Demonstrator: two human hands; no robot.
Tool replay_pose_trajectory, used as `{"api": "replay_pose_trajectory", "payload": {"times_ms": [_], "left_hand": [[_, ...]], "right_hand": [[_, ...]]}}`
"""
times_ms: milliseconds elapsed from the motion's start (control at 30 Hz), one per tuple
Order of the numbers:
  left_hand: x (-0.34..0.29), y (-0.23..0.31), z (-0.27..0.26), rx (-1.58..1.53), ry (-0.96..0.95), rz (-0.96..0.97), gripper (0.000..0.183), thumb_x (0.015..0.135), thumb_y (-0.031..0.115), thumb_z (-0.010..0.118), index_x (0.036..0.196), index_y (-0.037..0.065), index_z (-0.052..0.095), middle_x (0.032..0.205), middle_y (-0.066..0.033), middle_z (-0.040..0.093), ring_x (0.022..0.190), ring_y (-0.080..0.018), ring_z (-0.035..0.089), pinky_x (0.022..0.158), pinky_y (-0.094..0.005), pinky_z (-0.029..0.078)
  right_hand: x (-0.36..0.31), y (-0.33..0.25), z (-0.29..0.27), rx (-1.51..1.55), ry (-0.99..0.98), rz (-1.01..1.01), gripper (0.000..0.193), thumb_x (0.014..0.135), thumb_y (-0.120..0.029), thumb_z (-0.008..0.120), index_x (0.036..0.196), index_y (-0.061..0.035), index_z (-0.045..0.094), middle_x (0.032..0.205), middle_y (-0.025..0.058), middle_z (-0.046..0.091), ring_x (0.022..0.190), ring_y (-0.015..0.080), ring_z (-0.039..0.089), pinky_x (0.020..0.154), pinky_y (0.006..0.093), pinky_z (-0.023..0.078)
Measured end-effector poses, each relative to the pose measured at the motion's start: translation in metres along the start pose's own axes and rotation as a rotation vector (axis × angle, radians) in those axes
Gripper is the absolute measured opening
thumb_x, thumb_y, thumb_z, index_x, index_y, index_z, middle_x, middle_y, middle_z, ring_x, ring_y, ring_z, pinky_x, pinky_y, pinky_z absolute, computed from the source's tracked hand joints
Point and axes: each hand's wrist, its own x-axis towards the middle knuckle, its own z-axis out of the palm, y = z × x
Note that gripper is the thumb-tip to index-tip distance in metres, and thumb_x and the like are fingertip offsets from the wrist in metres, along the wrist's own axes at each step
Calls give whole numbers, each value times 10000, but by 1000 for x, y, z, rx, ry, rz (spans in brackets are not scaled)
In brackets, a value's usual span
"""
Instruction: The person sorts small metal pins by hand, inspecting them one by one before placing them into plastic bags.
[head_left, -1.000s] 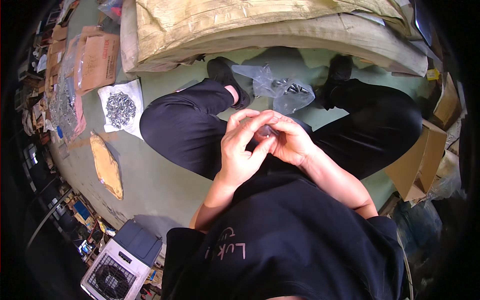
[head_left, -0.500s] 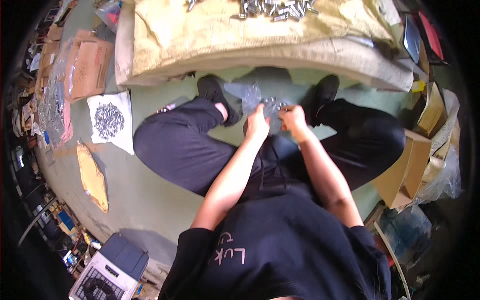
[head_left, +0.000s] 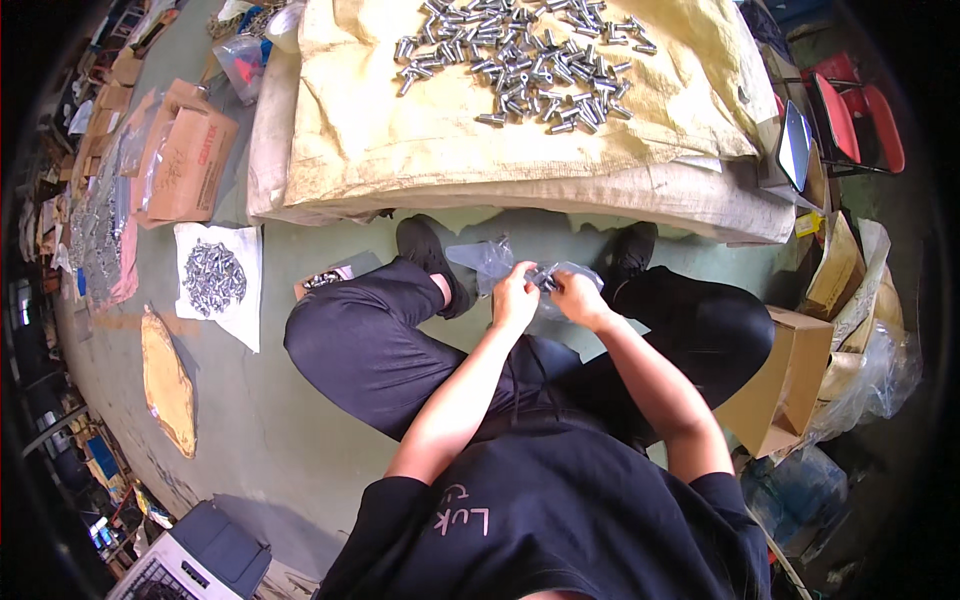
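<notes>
Between my knees, both hands are closed on a clear plastic bag (head_left: 481,259) that has small shiny metal parts in it. My left hand (head_left: 515,301) grips the bag on one side, thumb uppermost. My right hand (head_left: 580,298) pinches it on the other side, with a flap of film sticking out past the fingers. The exact shape of the parts in the bag is too small to tell. Beyond my feet, many bolt-like metal pieces (head_left: 525,70) lie scattered over a yellowish woven sheet (head_left: 400,150) on a low table.
On the floor at left, a white sheet (head_left: 243,318) bears a heap of metal pieces (head_left: 213,278). A cardboard box (head_left: 188,160) stands behind it. Beside my left knee is a small box of parts (head_left: 325,279). An open carton (head_left: 790,380) stands by my right knee; red chairs (head_left: 850,115) are far right.
The view has tilted up, showing more of the table and its metal pieces. My hands have come slightly closer together on the bag, and the right hand has turned inward.
</notes>
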Motion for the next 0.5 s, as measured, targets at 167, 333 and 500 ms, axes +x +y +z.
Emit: {"api": "replay_pose_trajectory", "payload": {"times_ms": [167,333,500], "left_hand": [[-5,15,-13,-52,15,-60,320,707,106,605,1024,93,567,567,-79,558,504,-166,540,515,-308,432],[34,94,-86,-199,304,203,234,746,74,601,978,57,581,587,-45,552,506,-130,505,502,-275,420],[145,138,-157,415,410,570,306,736,148,644,1022,77,563,1051,-148,545,1006,-210,489,834,-339,411]], "right_hand": [[-16,-23,-38,-330,-381,-148,249,735,-220,556,836,5,595,825,204,604,820,338,589,729,396,461],[-16,-37,-65,-593,-393,-278,186,735,-171,533,771,-5,609,796,159,623,736,278,628,635,375,500],[-15,-66,-66,-558,-256,-440,188,702,-119,531,859,-24,567,809,120,597,756,252,610,635,354,494]]}}
